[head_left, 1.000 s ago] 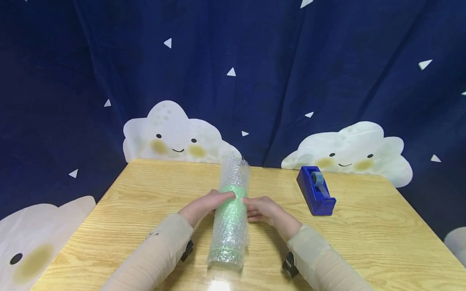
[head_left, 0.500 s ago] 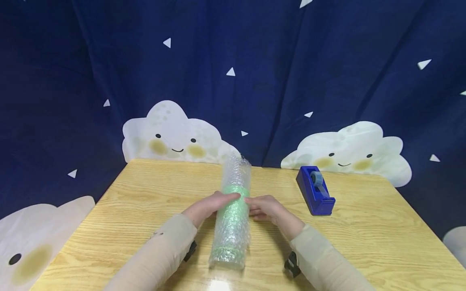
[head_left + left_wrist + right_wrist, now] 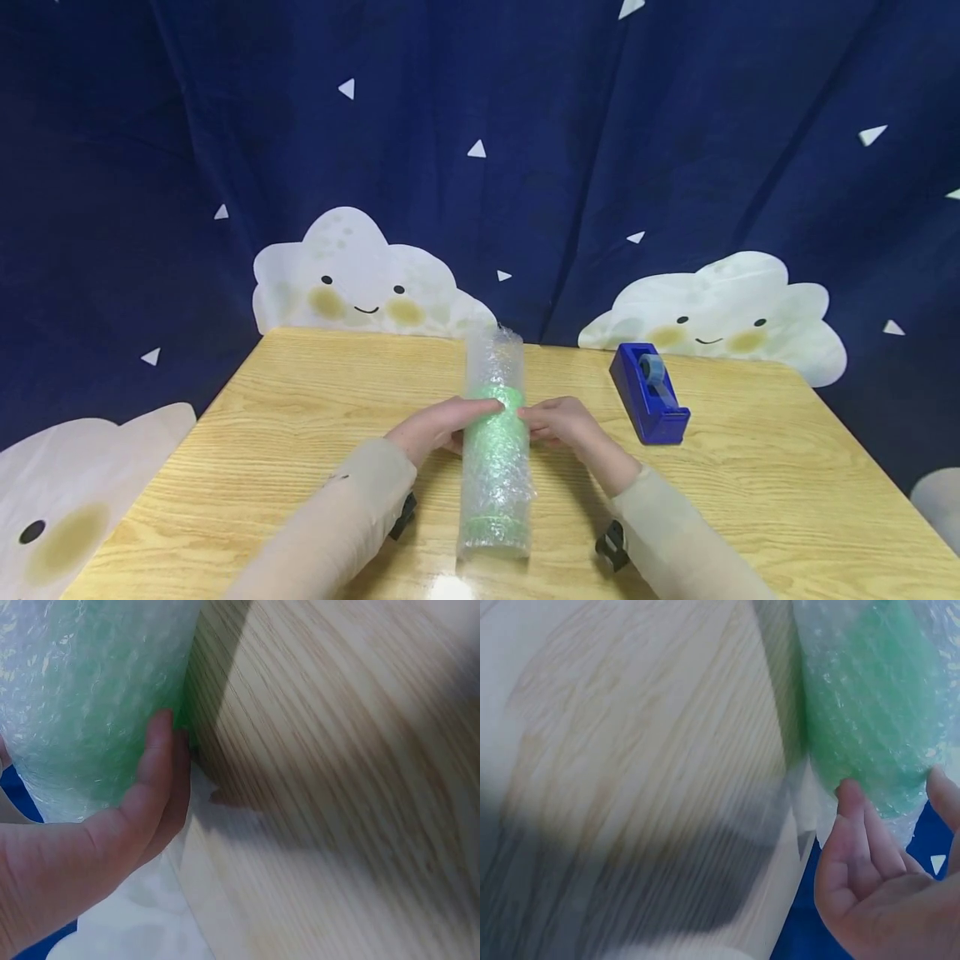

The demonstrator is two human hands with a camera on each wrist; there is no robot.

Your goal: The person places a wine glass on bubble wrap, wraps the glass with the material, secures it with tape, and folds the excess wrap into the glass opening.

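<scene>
Dark blue cloth [image 3: 420,125] printed with smiling clouds [image 3: 356,275] hangs behind a wood-grain table [image 3: 315,375]. Lengthwise near the middle of it is a roll of bubble wrap [image 3: 497,354] around a green thing [image 3: 497,446]. What the green thing is cannot be told through the plastic. Clear wrap reaches past the green at the far end, and a small ruffle sticks out low on the right side.

Both hands hold the roll, one from each side. Of the left hand [image 3: 446,423], the thumb lies straight over the top, and the fingers [image 3: 154,765] sit close together along the side. The right hand [image 3: 566,423] cups the opposite side, its thumb and fingers [image 3: 849,802] parted with the plastic between them.

Judging from this, the wrapping seems well along: the green is covered along its visible length. No tape shows on the roll, so fastening the loose edge probably remains, and perhaps closing the ends. Near the right rear stands a blue tape dispenser [image 3: 651,404], untouched, its tape [image 3: 652,368] in place.
</scene>
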